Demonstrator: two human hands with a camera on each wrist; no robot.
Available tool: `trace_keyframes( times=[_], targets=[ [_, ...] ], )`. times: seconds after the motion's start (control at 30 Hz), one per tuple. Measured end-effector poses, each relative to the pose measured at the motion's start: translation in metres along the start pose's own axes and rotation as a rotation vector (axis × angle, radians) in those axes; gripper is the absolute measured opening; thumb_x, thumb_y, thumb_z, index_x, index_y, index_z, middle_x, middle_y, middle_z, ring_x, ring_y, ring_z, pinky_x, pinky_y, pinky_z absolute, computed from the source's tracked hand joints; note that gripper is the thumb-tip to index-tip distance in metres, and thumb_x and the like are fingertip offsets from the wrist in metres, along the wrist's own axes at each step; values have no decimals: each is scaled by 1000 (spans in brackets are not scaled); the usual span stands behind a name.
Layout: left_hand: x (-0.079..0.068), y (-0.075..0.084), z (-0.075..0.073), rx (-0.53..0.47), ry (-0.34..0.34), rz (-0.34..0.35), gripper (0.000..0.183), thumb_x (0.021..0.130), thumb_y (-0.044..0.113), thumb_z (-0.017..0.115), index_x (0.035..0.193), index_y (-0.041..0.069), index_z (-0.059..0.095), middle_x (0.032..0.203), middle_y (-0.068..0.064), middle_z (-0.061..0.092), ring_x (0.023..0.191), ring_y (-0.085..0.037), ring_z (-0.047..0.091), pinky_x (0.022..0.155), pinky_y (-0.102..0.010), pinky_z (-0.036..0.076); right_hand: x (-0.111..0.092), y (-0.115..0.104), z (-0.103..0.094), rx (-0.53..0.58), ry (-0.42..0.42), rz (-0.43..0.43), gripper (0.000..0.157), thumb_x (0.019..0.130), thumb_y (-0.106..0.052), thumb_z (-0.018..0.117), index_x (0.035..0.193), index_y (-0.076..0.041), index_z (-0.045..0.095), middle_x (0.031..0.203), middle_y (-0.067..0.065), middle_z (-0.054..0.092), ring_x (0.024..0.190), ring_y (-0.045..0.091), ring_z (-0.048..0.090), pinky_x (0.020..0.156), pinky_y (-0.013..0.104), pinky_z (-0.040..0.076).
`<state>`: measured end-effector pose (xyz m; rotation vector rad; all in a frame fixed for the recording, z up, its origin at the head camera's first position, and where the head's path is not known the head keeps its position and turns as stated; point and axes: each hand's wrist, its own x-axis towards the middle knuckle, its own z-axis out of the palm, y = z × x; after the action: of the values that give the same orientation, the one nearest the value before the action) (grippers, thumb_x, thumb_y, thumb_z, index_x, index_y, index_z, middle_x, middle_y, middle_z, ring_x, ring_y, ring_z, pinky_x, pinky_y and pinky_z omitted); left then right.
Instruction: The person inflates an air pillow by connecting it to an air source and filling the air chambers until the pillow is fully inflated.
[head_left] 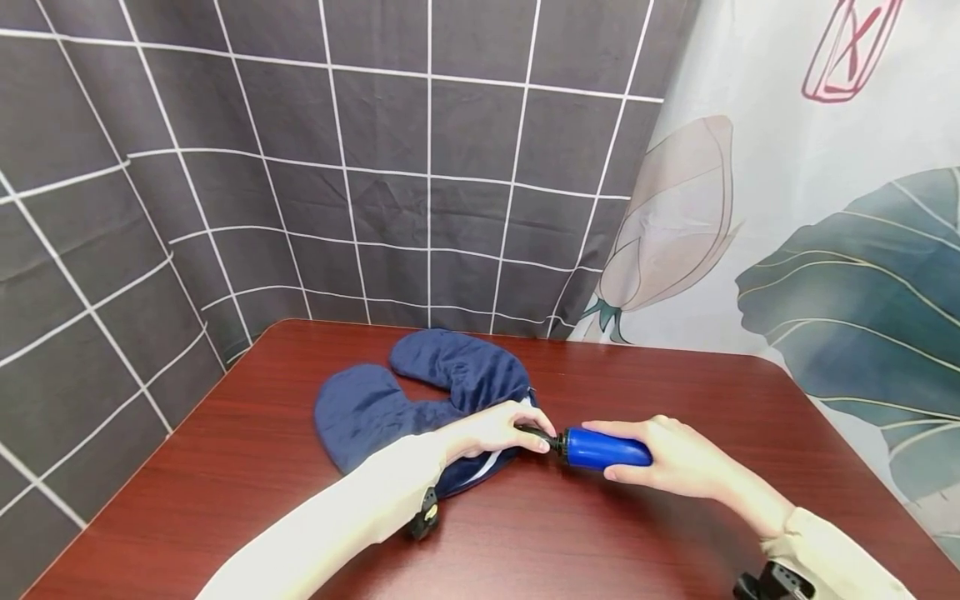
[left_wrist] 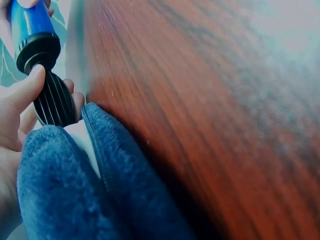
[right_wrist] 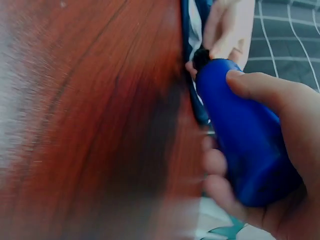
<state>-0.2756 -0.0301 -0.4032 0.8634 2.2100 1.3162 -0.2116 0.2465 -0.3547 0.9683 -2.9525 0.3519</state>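
Observation:
A blue hand pump (head_left: 606, 450) with a black end lies sideways just above the table, right of a navy U-shaped neck pillow (head_left: 367, 408). My right hand (head_left: 678, 457) grips the pump's blue barrel, thumb along one side and fingers round the other in the right wrist view. Thumb and fingers of my left hand (head_left: 501, 429) pinch the black ribbed end (left_wrist: 55, 102) beside the pillow's edge. There the pillow's zipped seam gapes, and a white inner part (left_wrist: 82, 140) shows. Whether the black end touches that inner part is hidden.
Everything rests on a reddish-brown wooden table (head_left: 630, 550) with rounded far corners. Behind it hangs a dark grey cloth (head_left: 382, 200) with a white grid. A pale curtain with flower and leaf prints (head_left: 795, 225) hangs at the right.

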Motion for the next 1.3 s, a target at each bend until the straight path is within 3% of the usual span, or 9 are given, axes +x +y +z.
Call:
trace_keyframes(
  times=[0.17, 0.33, 0.53, 0.8, 1.03, 1.3],
  targets=[
    [2, 0, 1, 8, -10, 11, 22, 91, 16, 69, 110, 5, 70, 110, -10, 70, 92, -2, 53, 89, -17, 41, 10, -12, 2, -191, -14, 9, 65, 79, -52, 75, 137, -35, 54, 107, -3, 72, 86, 13, 65, 68, 33, 49],
    [2, -1, 1, 17, -16, 22, 22, 92, 16, 69, 111, 5, 70, 108, -10, 70, 91, -2, 54, 89, -17, 41, 12, -19, 11, -320, 50, -53, 67, 76, -51, 79, 134, -28, 54, 103, 2, 73, 78, 17, 67, 65, 35, 52],
    [-1, -2, 2, 13, -15, 21, 22, 92, 16, 69, 111, 5, 69, 104, -10, 70, 87, -1, 53, 85, -15, 41, -2, -13, 5, -306, 64, -69, 65, 75, -46, 81, 133, -30, 54, 98, -3, 74, 75, 12, 67, 61, 31, 52],
    [-4, 2, 2, 48, -16, 33, 21, 92, 17, 69, 110, 7, 69, 104, -9, 70, 88, 0, 52, 84, -15, 40, -33, 5, -14, -271, 17, -16, 68, 75, -45, 81, 136, -35, 53, 99, -11, 72, 78, 4, 63, 60, 26, 48],
    [-4, 1, 1, 71, -14, 28, 21, 93, 20, 68, 111, 9, 69, 104, -6, 70, 90, 0, 51, 85, -16, 40, -58, 24, -27, -272, 41, -11, 71, 73, -47, 83, 136, -39, 52, 94, -18, 68, 75, -4, 56, 57, 23, 43],
    [-6, 0, 1, 84, 2, 21, 20, 92, 21, 69, 111, 13, 70, 107, -2, 70, 93, -1, 51, 89, -17, 39, -59, 25, -31, -271, 24, -12, 69, 73, -49, 82, 135, -36, 54, 94, -18, 67, 75, -4, 57, 58, 23, 44]
  ],
)
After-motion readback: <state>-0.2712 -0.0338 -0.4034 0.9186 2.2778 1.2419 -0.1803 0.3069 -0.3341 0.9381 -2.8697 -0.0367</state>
